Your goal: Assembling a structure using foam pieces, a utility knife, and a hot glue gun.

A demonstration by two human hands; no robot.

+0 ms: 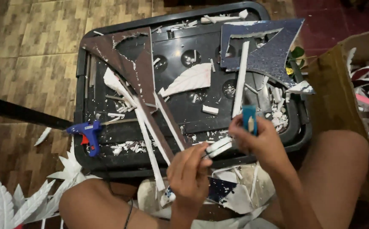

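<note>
My left hand point(188, 171) pinches the near end of a short white foam strip point(219, 146) over the front edge of a black plastic tray point(83, 72). My right hand point(258, 142) grips a blue-handled cutter point(249, 118), held upright just above the strip's far end. On the tray lie a brown foam sheet with a cut-out point(129, 63), a blue glitter foam sheet point(269, 46), a white foam leaf shape point(191, 79), long white strips point(240, 78) and several small offcuts.
A blue glue gun point(87, 132) rests at the tray's left front corner, its cord running toward me. White foam leaves point(19, 199) lie on the tiled floor at left. A cardboard box point(332, 89) with foam pieces stands right. Scraps sit between my knees.
</note>
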